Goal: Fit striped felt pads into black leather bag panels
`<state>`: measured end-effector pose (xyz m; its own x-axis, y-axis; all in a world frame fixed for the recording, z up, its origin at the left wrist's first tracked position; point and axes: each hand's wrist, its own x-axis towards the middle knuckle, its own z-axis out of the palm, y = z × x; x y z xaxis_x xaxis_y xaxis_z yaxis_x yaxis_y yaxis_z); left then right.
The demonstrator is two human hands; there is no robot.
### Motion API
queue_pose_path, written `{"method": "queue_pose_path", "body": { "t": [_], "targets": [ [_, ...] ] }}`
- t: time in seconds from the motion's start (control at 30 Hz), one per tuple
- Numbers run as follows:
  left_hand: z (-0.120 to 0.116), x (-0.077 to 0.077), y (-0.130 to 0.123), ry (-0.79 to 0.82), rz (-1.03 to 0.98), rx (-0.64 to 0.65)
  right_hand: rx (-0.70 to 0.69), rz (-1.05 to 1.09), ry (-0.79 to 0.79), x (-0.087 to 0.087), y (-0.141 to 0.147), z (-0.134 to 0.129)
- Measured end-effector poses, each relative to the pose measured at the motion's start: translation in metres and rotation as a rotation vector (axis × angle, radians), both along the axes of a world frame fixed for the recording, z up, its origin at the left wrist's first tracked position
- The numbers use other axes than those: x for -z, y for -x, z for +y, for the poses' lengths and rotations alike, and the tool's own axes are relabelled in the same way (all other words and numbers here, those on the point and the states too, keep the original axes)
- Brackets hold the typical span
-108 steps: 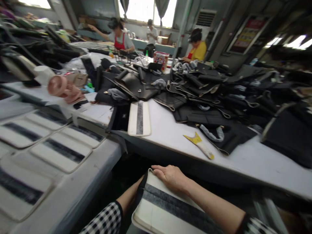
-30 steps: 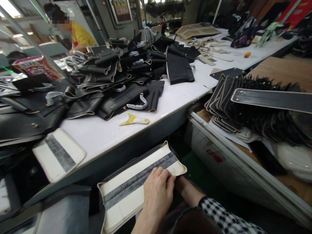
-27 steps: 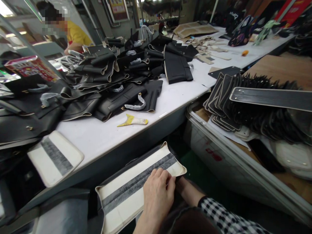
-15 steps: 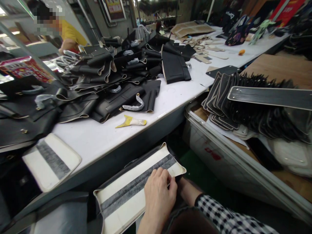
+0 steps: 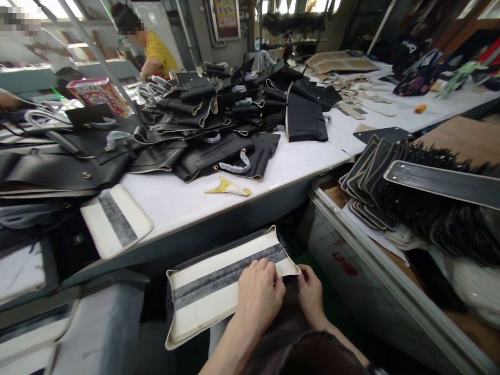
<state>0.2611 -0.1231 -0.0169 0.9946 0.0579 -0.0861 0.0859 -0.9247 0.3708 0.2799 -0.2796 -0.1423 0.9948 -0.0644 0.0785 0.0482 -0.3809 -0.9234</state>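
Note:
A cream panel [image 5: 207, 310] with a dark grey band along its middle faces up at the bottom centre, its corners curled and black material at its back edge. My left hand [image 5: 260, 289] lies over the panel's right part, fingers bent and drawn together, their tips on its surface; whether they pinch anything is hidden. At the panel's right corner, my right hand [image 5: 311, 291] has its thumb and fingers closed on the edge. Dark brown material hangs between my forearms.
Black leather pieces [image 5: 219, 151] with wrapped handles cover much of the white table [image 5: 172, 195]. On it lie a yellow tool [image 5: 230, 187] and a striped cream flap [image 5: 117, 221]. Right, a bin [image 5: 351, 255] holds stacked dark strips [image 5: 441, 182]. A person in yellow [image 5: 162, 54] is behind.
The view has shifted, so the table's things appear farther right. My right hand has come out from under the panel's right end and now shows at its corner.

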Motion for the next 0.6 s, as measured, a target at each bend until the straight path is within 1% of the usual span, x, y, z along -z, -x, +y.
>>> {"method": "queue_pose_path", "body": {
  "t": [0.07,0.13,0.2,0.23,0.3,0.4,0.5,0.6],
  "targets": [
    [0.000,-0.001,0.001,-0.001,-0.012,0.000,-0.113,-0.094,0.085,-0.018,0.015,-0.018],
    [0.000,-0.001,0.003,-0.006,-0.025,0.006,-0.283,-0.319,0.222,-0.036,0.030,-0.028],
    [0.001,-0.001,0.005,-0.018,-0.036,0.015,-0.413,-0.572,0.337,-0.049,0.039,-0.028],
    [0.001,0.000,0.005,-0.024,-0.040,0.021,-0.442,-0.654,0.368,-0.053,0.040,-0.024],
    [0.001,0.000,0.006,-0.033,-0.042,0.030,-0.454,-0.717,0.414,-0.056,0.039,-0.013],
    [0.001,0.000,0.007,-0.030,-0.037,0.043,-0.427,-0.698,0.476,-0.054,0.035,0.001],
    [0.005,-0.002,0.012,0.014,-0.026,0.063,-0.419,-0.733,0.515,-0.050,0.036,0.004],
    [0.016,-0.007,0.027,0.111,-0.047,0.024,-0.436,-0.763,0.577,-0.049,0.039,0.003]
  ]
}}
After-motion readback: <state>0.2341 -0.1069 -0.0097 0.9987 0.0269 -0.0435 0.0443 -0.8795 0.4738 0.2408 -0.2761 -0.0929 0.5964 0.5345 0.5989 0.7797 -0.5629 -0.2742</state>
